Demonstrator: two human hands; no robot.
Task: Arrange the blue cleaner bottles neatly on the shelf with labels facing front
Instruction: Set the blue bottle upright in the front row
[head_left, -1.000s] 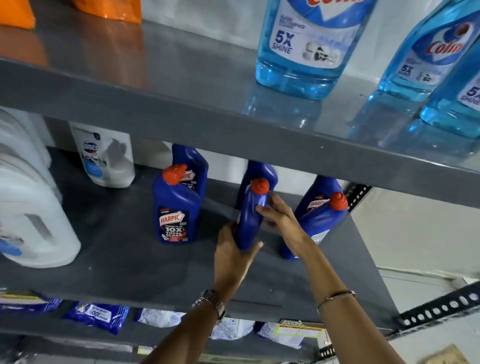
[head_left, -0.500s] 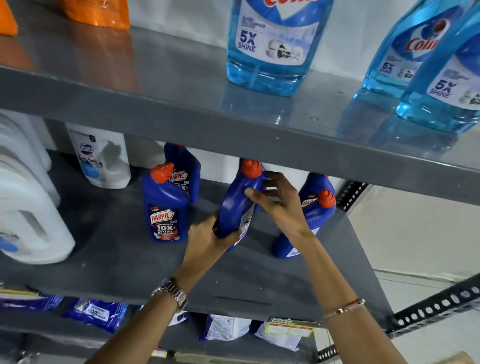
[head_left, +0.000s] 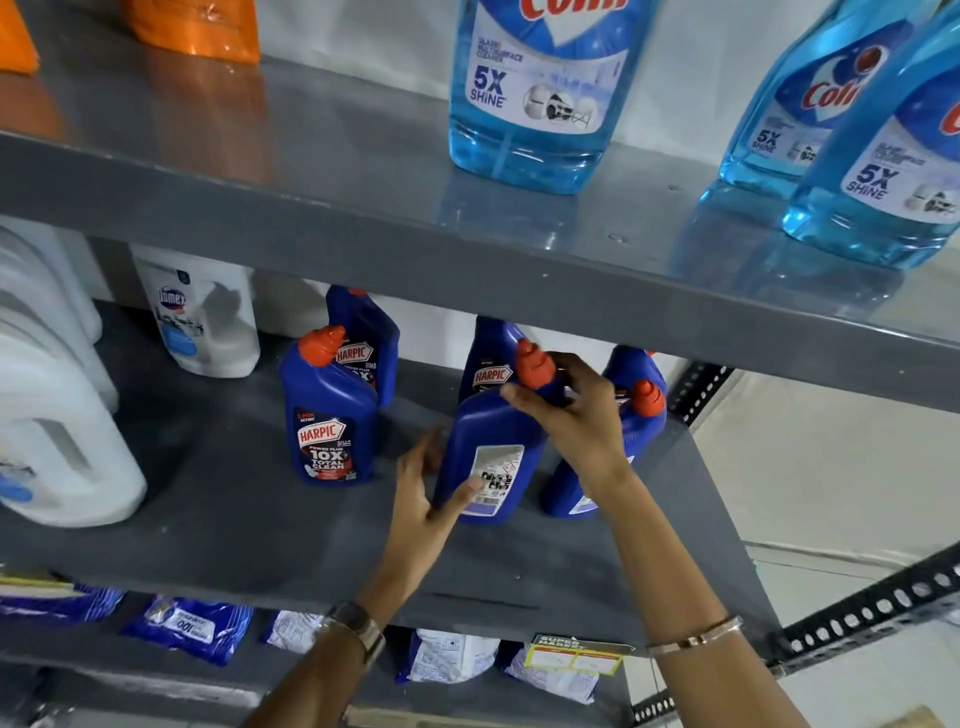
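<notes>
Several dark blue Harpic bottles with orange caps stand on the grey middle shelf (head_left: 260, 530). The middle front bottle (head_left: 493, 447) shows its white back label toward me. My right hand (head_left: 576, 415) grips its neck just below the cap. My left hand (head_left: 426, 499) cups its lower left side, thumb across the base. Left of it, a front bottle (head_left: 330, 421) faces label-forward, with another bottle (head_left: 366, 338) behind it. A back bottle (head_left: 491, 358) stands behind the held one. To the right, a tilted bottle (head_left: 631, 447) is partly hidden by my right wrist.
White Domex jugs (head_left: 205, 317) and large white canisters (head_left: 57, 447) fill the shelf's left. The upper shelf (head_left: 311, 208) carries light blue Colin bottles (head_left: 540, 98) and orange packs (head_left: 197, 26). Blue and white pouches (head_left: 187, 626) lie on the shelf below.
The middle bottle has turned in my hands, and its white back label now faces me. My left hand slid lower along its side; my right hand shifted to the neck.
</notes>
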